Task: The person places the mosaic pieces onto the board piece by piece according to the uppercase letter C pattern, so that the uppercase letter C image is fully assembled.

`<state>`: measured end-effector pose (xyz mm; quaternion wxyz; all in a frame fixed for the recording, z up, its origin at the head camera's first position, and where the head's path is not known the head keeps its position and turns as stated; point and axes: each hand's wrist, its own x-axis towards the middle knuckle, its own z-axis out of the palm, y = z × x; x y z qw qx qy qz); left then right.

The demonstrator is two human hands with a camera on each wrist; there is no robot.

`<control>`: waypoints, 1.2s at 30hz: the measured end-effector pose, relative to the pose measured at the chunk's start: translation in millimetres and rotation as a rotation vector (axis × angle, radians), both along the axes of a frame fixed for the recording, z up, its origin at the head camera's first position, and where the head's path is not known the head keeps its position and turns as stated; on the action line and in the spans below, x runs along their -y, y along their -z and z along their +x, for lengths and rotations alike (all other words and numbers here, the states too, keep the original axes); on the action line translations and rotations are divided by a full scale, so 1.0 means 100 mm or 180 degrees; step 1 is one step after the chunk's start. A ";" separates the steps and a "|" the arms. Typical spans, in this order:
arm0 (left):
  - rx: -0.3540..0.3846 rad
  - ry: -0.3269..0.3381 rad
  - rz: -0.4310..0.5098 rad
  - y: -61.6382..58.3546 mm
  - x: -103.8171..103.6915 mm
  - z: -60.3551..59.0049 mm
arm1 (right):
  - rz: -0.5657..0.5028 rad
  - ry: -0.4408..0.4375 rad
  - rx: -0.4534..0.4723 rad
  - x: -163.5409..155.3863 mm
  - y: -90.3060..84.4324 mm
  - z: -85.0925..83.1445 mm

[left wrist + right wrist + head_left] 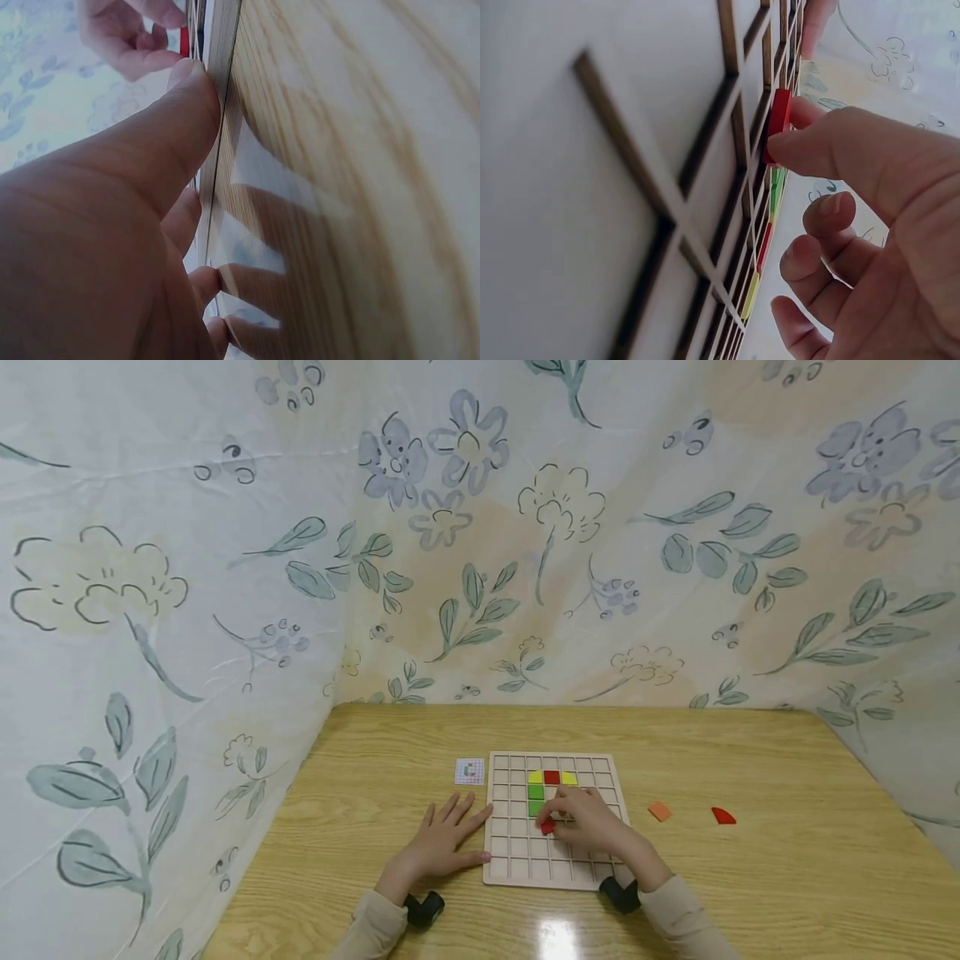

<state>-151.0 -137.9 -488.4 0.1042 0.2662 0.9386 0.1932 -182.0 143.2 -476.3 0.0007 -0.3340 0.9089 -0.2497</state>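
Between thumb and index finger my right hand [592, 822] pinches a small red tile [779, 124], tilted close over the wooden grid board [517, 872]. This spot lies just below two green squares [536, 800] set in the grid. Above those, a red square [552, 777] sits between a yellow rounded tile [536, 777] and a second yellow one [569, 777]. My left hand [438, 842] lies with fingers spread at the board's left side. In the left wrist view its thumb [184, 112] is against the board's edge.
A small printed grid card [469, 771] lies beyond my left hand, beside the board. On the table [787, 877] to the right are an orange square [659, 811] and a red quarter-round tile [723, 816]. A floral cloth [480, 610] hangs behind the table.
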 end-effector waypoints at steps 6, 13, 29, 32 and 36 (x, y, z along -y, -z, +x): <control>-0.0004 -0.0006 0.0026 0.00 0.00 0.01 | -0.0084 0.0103 0.0166 -0.07 0.04 -0.01; -0.0008 -0.0007 0.0020 0.02 0.00 0.01 | -0.0095 0.0381 0.0144 -0.14 0.07 -0.05; 0.0017 -0.0026 0.0017 0.05 0.00 0.02 | -0.0078 0.0410 0.0173 -0.07 0.03 0.01; 0.0008 -0.0025 0.0006 0.05 0.01 0.02 | -0.0078 0.0420 0.0178 -0.06 0.03 0.02; -0.0013 -0.0018 -0.0004 0.06 0.01 0.02 | -0.0050 0.0436 0.0182 -0.05 0.04 0.03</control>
